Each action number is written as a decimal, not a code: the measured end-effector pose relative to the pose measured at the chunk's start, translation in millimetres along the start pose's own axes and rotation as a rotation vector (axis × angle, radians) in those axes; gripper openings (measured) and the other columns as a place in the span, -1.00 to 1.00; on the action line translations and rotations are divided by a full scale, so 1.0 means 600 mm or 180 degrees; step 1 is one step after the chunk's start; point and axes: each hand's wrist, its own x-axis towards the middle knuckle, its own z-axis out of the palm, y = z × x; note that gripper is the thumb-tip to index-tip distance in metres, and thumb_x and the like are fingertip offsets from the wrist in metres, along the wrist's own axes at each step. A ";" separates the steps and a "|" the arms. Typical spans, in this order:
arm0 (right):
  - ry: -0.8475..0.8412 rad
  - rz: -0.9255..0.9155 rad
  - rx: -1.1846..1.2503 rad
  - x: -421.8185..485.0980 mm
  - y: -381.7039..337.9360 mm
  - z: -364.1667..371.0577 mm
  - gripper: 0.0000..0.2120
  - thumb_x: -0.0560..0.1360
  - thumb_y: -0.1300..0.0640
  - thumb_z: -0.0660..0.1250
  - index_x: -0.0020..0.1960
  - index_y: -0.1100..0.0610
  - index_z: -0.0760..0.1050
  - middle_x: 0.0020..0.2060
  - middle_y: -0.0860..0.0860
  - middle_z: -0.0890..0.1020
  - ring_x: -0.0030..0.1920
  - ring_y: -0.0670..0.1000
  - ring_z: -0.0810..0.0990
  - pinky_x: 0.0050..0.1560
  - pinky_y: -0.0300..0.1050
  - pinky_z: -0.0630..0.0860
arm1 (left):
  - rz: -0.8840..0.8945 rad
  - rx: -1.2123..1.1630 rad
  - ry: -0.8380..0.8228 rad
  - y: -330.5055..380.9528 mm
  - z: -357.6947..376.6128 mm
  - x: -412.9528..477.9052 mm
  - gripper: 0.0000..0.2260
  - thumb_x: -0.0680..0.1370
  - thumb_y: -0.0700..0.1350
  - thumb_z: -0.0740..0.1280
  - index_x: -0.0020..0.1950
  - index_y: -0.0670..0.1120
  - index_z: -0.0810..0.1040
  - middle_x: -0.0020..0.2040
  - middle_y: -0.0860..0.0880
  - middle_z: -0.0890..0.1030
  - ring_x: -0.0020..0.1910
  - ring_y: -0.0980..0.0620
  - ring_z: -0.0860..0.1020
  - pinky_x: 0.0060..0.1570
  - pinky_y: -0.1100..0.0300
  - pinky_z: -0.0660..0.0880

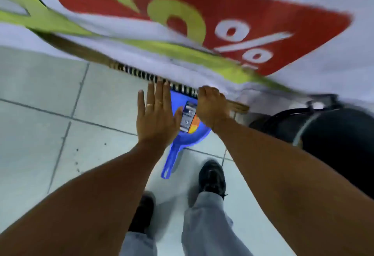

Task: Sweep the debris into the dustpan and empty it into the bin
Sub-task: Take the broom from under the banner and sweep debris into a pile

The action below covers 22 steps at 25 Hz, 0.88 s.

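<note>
A blue dustpan (187, 141) lies on the tiled floor, its mouth tucked under a table edge and its handle pointing back at me. A printed label sits inside its pan. My left hand (156, 117) hovers flat with fingers spread over the dustpan's left side, holding nothing. My right hand (211, 107) is curled over the lower edge of the white banner (202, 67) above the dustpan's right side. A black bin (336, 136) stands to the right. A few dark specks (77, 150) dot the floor at the left. No broom is in view.
The banner, printed in red and yellow-green, drapes a wooden-edged table (85, 50) with a black-and-white striped strip (141, 73) along its rim. My two black shoes (212, 176) stand just behind the dustpan handle. Pale floor tiles (40, 98) stretch to the left.
</note>
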 end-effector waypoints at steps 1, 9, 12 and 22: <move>-0.0196 -0.0020 -0.0029 0.023 0.001 0.035 -0.65 0.41 0.32 0.17 0.18 0.34 0.46 0.15 0.25 0.55 0.16 0.28 0.53 0.09 0.13 0.49 | 0.0000 0.0060 -0.0130 -0.004 0.037 0.008 -0.42 0.54 0.10 0.06 0.41 -0.28 0.30 0.41 -0.24 0.40 0.40 -0.21 0.36 0.38 -0.17 0.27; -0.0972 -0.0048 -0.0568 0.144 0.004 0.211 -0.45 0.52 0.27 0.19 0.47 0.27 0.13 0.36 0.27 0.36 0.35 0.31 0.32 0.28 0.22 0.33 | -0.0053 -0.0003 -0.0446 -0.029 0.255 0.043 -0.40 0.59 0.10 0.05 0.49 -0.26 0.10 0.51 -0.22 0.21 0.51 -0.19 0.15 0.47 -0.13 0.08; -0.0927 -0.0060 -0.0712 0.152 -0.002 0.203 -0.47 0.50 0.31 0.19 0.44 0.32 0.17 0.31 0.31 0.38 0.32 0.31 0.32 0.22 0.16 0.35 | -0.0185 -0.0017 -0.0521 -0.043 0.252 0.038 -0.41 0.57 0.11 0.05 0.46 -0.27 0.19 0.48 -0.23 0.29 0.48 -0.20 0.22 0.44 -0.15 0.16; -0.1228 -0.0716 -0.0394 0.029 -0.152 -0.058 -0.40 0.55 0.22 0.14 0.53 -0.01 0.03 0.30 0.21 0.40 0.15 0.33 0.52 0.02 0.12 0.48 | -0.0768 -0.0470 -0.0919 -0.110 -0.001 -0.108 -0.41 0.60 0.08 0.05 0.52 -0.20 0.00 0.55 -0.16 0.08 0.54 -0.13 0.01 0.51 -0.09 -0.05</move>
